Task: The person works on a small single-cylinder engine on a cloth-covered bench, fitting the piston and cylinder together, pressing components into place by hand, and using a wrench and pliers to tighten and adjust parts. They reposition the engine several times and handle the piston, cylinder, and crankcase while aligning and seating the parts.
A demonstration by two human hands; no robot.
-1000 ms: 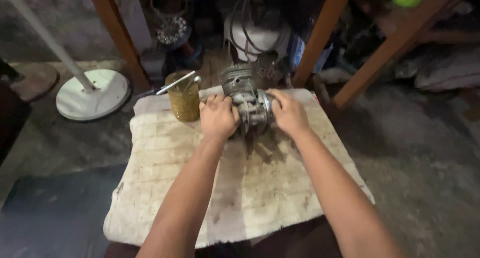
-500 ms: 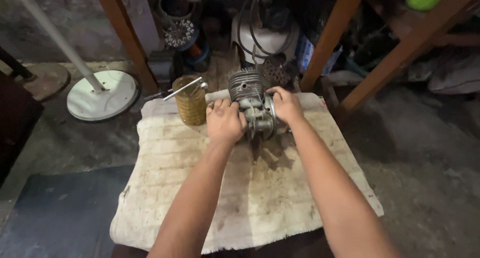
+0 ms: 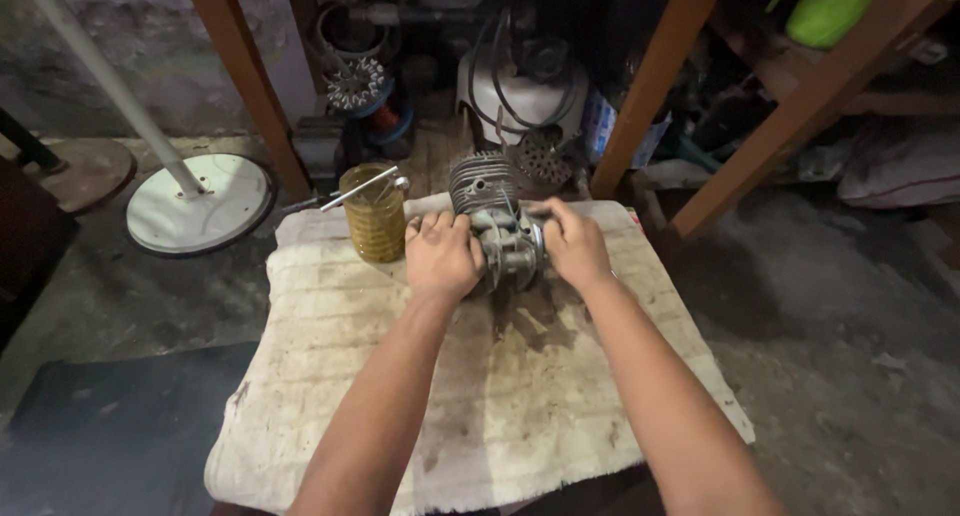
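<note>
**Both hands on small engine, far edge of cloth**

Engine (image 3: 497,216), grey metal with a finned cylinder pointing away from the person, sits on a stained cloth (image 3: 470,396) near its far edge. Left hand (image 3: 441,256) is cupped over the engine's left side, fingers curled round the casing. Right hand (image 3: 572,242) presses on the right side, fingers bent against the housing. Both hands grip; neither is open. What the fingertips meet on the far side is hidden.

Handling, as I judge it: the block looks heavy and greasy, so the grip wants to stay low on the casing, not on the thin fins. Keeping it set down on the cloth while turning it should stop a slip. Dark oil patch lies on the cloth just below the engine.

Surroundings: a yellow jar (image 3: 374,214) with a metal tool (image 3: 362,187) resting in it stands just beside the left hand, near enough for an elbow or wrist to tip it. White round stand base (image 3: 200,202) with its pole on the floor to the left, well apart. Wooden posts (image 3: 650,86) and a white machine housing (image 3: 520,91) crowd the space behind the engine.
</note>
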